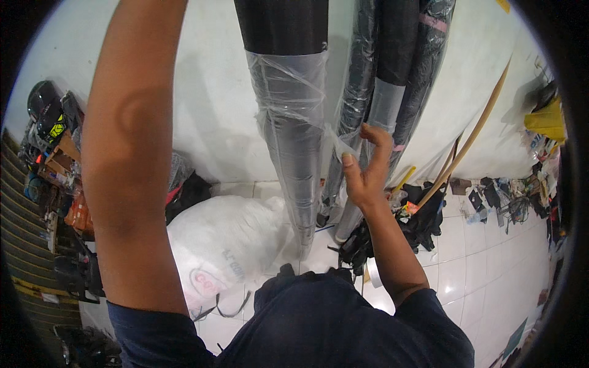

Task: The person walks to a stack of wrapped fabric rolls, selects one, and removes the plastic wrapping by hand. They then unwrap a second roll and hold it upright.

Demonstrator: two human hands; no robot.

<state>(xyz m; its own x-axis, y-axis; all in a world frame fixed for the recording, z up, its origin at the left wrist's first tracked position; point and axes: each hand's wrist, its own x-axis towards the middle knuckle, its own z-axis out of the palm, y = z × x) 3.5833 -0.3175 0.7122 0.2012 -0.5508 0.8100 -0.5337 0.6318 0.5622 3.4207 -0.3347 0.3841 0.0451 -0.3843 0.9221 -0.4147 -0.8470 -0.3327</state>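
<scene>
A white tiled floor (457,282) is bordered by a pale wall (205,67). On the left, a dark helmet (43,101) is set among heaped clutter, and a full white sack (224,245) is placed on the tiles. On the right, black scraps (491,193) are strewn along the wall's foot, and a curved wooden strip (475,126) is propped at a slant.

Between the arms, near the wall, a tall black roll (294,147) is stood on end. Its upper part is left bare; below, it is covered by creased, cloudy plastic wrap (288,83). More wrapped rolls (359,61) are seen behind the right hand (371,175), which is half curled, thumb and forefinger parted. The thumb is met by a loose plastic flap (343,144); whether it is gripped cannot be told. The left arm (132,159) is raised, its hand cut off by the upper edge, so its state cannot be told.
</scene>
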